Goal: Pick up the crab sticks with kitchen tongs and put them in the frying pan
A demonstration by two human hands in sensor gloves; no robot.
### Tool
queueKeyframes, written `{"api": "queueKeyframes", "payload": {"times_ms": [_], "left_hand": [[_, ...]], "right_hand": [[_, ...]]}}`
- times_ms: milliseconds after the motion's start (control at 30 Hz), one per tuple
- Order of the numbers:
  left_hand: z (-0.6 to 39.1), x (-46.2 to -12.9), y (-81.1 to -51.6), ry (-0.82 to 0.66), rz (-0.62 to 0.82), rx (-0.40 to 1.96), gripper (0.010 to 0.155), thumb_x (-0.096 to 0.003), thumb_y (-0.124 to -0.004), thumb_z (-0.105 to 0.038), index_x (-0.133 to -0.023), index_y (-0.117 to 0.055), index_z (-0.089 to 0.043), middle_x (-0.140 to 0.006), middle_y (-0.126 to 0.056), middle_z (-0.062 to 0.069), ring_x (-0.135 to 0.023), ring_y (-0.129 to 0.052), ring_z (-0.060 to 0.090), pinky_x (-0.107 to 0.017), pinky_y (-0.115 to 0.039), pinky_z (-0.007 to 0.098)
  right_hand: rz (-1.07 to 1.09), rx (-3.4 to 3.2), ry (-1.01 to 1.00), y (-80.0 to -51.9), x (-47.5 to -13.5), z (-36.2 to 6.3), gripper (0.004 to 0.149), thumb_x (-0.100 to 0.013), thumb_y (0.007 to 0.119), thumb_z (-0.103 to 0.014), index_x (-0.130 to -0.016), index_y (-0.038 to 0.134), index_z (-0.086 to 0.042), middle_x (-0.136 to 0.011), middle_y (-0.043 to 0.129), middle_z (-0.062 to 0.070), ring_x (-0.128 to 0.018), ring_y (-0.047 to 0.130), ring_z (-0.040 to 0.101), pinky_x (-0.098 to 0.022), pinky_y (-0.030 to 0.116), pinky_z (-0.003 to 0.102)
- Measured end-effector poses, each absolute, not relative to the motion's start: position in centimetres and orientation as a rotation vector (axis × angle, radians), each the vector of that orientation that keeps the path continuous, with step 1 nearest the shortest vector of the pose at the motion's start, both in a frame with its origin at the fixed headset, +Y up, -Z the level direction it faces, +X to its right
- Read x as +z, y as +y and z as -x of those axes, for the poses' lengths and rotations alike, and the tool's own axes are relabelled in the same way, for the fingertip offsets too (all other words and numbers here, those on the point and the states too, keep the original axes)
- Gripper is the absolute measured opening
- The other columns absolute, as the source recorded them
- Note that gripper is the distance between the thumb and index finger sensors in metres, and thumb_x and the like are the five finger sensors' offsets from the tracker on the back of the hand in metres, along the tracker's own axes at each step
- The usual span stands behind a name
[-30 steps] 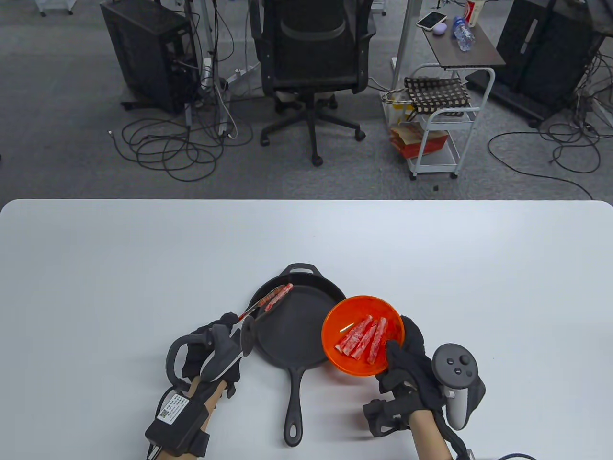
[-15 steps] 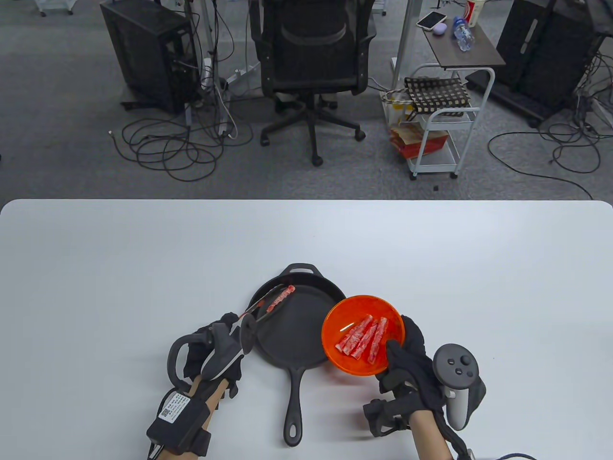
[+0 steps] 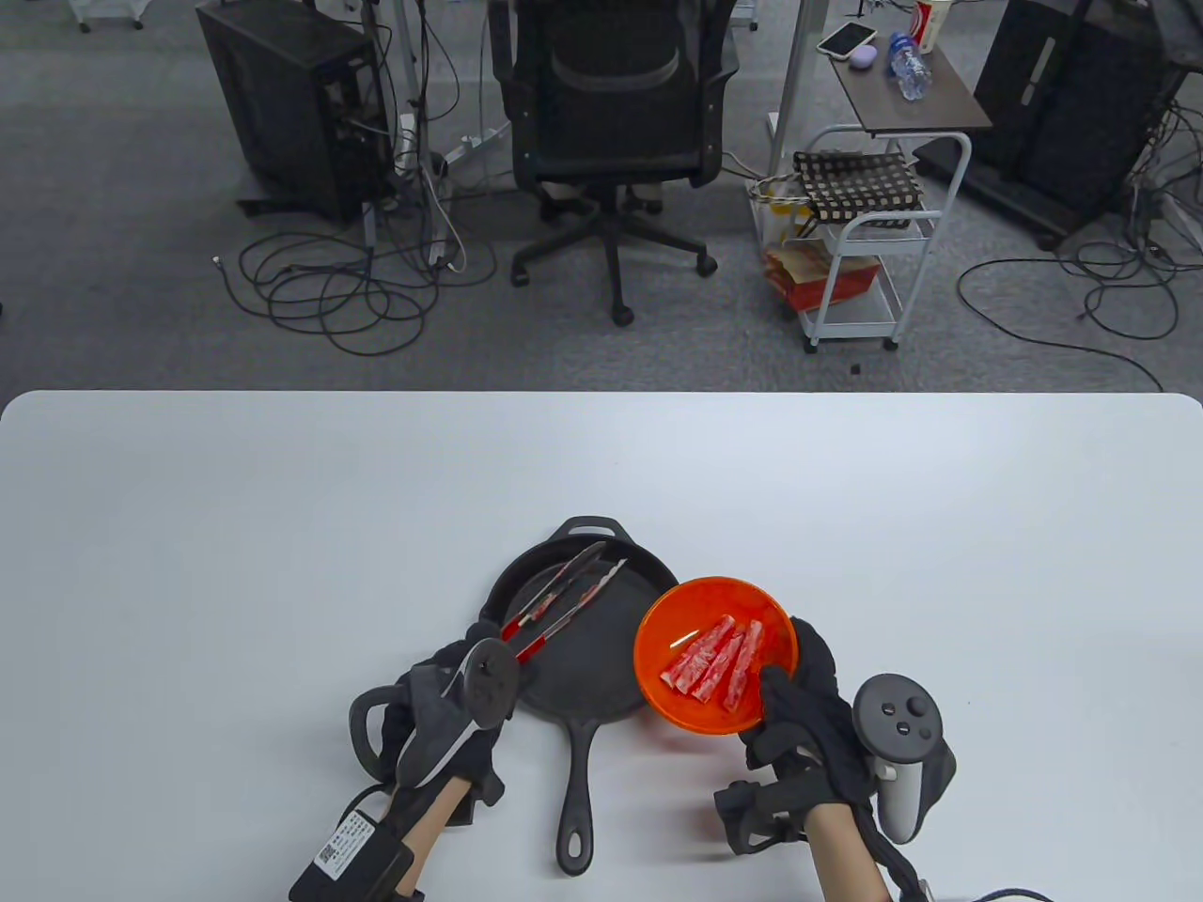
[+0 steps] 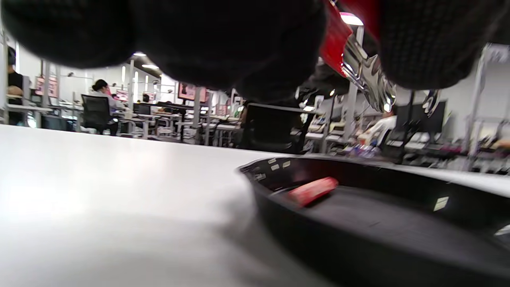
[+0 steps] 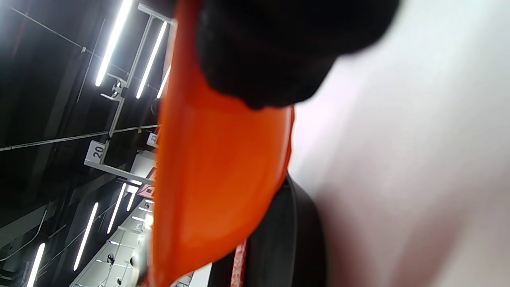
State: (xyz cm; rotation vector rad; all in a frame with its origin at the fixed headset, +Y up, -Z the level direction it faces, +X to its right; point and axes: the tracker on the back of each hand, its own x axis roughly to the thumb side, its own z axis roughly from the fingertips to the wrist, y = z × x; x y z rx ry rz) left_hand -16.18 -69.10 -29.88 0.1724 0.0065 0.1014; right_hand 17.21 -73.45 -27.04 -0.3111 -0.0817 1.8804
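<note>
My left hand (image 3: 481, 658) grips the red handles of the kitchen tongs (image 3: 564, 601). Their metal arms stand apart over the black frying pan (image 3: 601, 681), tips near its far rim. One crab stick (image 4: 312, 190) lies in the pan, free of the tongs; the left wrist view shows it by the near wall. My right hand (image 3: 788, 678) holds the orange bowl (image 3: 752, 611) by its rim, tilted and raised over the pan's right edge. Three crab sticks (image 3: 714, 662) lie side by side in the bowl. In the right wrist view the bowl (image 5: 215, 167) fills the middle, with the pan (image 5: 297, 239) below it.
The pan's long handle (image 3: 575, 799) points toward me between my two hands. The white table (image 3: 282, 526) spreads on all sides. An office chair (image 3: 616, 122) and a white cart (image 3: 865, 254) stand on the floor beyond the far edge.
The tongs have opened and let go of the crab stick, which now lies in the pan. My left hand has shifted right and nearer me. The bowl has barely moved.
</note>
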Motion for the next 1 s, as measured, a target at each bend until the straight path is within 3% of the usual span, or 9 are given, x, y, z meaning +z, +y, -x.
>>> {"api": "queueKeyframes", "payload": {"times_ms": [300,1000], "left_hand": [[12.8,-26.6,-68.3,-0.157,-0.145,0.157,0.077,-0.0344,-0.085,-0.074,-0.089,-0.087,-0.020,-0.046,-0.105,-0.010,-0.013,-0.101,0.010,-0.020,-0.090,0.040],[11.8,-25.1,-69.5,-0.215,-0.088,0.144,0.077,-0.0363,-0.084,-0.074,-0.086,-0.089,-0.016,-0.043,-0.105,-0.008,-0.009,-0.102,0.009,-0.016,-0.090,0.038]], "right_hand": [[0.321,1.888,-0.100,-73.4,-27.1,-17.2,0.062,-0.057,0.065,-0.018,-0.112,0.040,-0.003,-0.100,0.065,0.032,-0.023,0.097,0.024,-0.004,0.092,0.013],[0.304,1.952,-0.118,-73.5,-27.0,-17.1,0.062,-0.057,0.065,-0.018,-0.112,0.040,-0.003,-0.100,0.065,0.032,-0.023,0.097,0.024,-0.004,0.092,0.014]]}}
